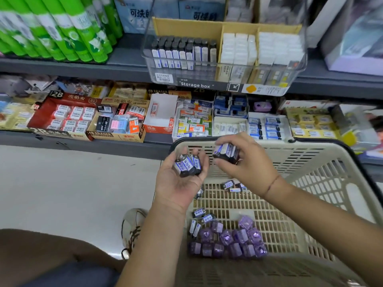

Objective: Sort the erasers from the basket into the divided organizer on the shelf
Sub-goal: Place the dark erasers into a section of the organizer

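A beige plastic basket (pixel 310 162) sits below me with several black-and-blue erasers (pixel 204 216) and purple wrapped erasers (pixel 228 239) on its floor. My left hand (pixel 180 183) is palm up over the basket's left rim, cupping several black-and-blue erasers (pixel 187 165). My right hand (pixel 244 162) pinches a small stack of the same erasers (pixel 227 153) beside it. On the upper shelf stands the clear divided organizer (pixel 196 84) labelled "Storage box": black erasers (pixel 182 52) fill its left section, white ones (pixel 261 48) the middle and right.
Green tubes (pixel 58 27) stand left of the organizer. The lower shelf holds open cartons of assorted erasers (pixel 116 121). A shoe (pixel 132 228) and my knee are on the pale floor left of the basket.
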A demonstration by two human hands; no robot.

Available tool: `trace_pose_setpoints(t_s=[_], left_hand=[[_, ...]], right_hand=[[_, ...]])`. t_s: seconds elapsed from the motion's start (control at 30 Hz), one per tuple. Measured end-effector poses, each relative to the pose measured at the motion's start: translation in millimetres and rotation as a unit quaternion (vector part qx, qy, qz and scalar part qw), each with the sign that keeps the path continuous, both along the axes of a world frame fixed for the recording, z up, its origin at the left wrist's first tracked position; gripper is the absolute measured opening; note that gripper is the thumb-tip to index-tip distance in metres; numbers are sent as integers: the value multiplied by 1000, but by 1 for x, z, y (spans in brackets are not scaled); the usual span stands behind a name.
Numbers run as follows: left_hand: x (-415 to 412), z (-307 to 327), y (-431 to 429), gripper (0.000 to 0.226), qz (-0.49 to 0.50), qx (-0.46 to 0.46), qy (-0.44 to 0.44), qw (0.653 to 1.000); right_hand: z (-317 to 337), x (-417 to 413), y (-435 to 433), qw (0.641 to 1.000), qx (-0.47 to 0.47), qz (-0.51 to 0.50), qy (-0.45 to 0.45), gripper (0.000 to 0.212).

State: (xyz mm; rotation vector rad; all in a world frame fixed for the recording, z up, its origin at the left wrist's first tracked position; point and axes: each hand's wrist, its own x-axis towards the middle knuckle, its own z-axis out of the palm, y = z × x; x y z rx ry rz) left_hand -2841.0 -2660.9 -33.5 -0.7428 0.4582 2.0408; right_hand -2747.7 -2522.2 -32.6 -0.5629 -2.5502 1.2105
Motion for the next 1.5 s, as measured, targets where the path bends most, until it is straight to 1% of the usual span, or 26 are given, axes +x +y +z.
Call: trace_pose_setpoints(t_s=[0.07, 0.1, 0.17, 0.2, 0.27, 0.3, 0.33, 0.4, 0.47, 0.6, 0.7, 0.77, 0.83, 0.9, 0.93, 0.97, 1.03, 1.07, 1.13, 1.27, 1.37, 1.43, 1.5], left_hand=[[6, 4, 6, 30, -30, -3, 3, 1000], [9, 9, 8, 35, -53, -2, 8, 999], [17, 22, 11, 42, -108, 10, 30, 994], [20, 29, 12, 42, -130, 23, 45, 990], [22, 40, 14, 40, -156, 30, 66, 985], [21, 44, 15, 43, -161, 24, 70, 984], [20, 47, 16, 46, -164, 22, 72, 984], [17, 59, 17, 45, -177, 31, 81, 980], [15, 73, 17, 43, -192, 33, 95, 976], [6, 104, 18, 45, -198, 45, 108, 973], [-3, 125, 20, 42, -192, 35, 98, 976], [-8, 138, 21, 43, -181, 25, 90, 979], [-12, 151, 23, 45, -170, 15, 90, 981], [-14, 164, 24, 40, -167, 19, 97, 981], [-16, 170, 25, 33, -166, 21, 102, 981], [-18, 175, 26, 29, -161, 22, 106, 981], [-23, 185, 27, 31, -144, 22, 110, 983], [-26, 189, 27, 31, -132, 24, 107, 985], [-33, 194, 28, 28, -111, 34, 101, 988], [-47, 202, 31, 21, -90, 50, 107, 989], [-63, 207, 29, 16, -60, 67, 108, 990], [-75, 209, 24, 16, -29, 71, 102, 992], [-89, 209, 18, 18, -6, 71, 104, 992]], right_hand=[[38, -1, -5, 998, 13, 10, 59, 36], [52, -3, -10, 997, 29, 33, 59, 37], [67, -6, -21, 992, 77, 101, 10, 39], [69, -7, -25, 986, 101, 133, -24, 41], [71, -8, -27, 973, 134, 169, -84, 48], [72, -7, -26, 970, 138, 174, -99, 53], [76, -7, -25, 970, 137, 173, -102, 58], [87, -7, -21, 974, 133, 160, -92, 70], [102, -6, -18, 976, 132, 148, -84, 76], [129, -4, -16, 982, 122, 137, -46, 67], [147, -5, -10, 986, 126, 107, -11, 67], [159, -7, -7, 989, 119, 85, 25, 64], [171, -10, -4, 988, 124, 72, 58, 51], [181, -14, -1, 987, 133, 54, 77, 41], [186, -16, 1, 990, 107, 45, 81, 40], [191, -18, 2, 994, 52, 46, 86, 37], [203, -22, 5, 991, -73, 67, 94, 34], [208, -23, 6, 985, -119, 79, 95, 33], [215, -27, 11, 975, -173, 95, 100, 29], [219, -41, 16, 976, -168, 69, 122, 30], [223, -56, 23, 970, -177, 31, 162, 19], [226, -65, 30, 974, -145, 7, 174, 12], [224, -79, 37, 987, -76, -6, 144, 9]])
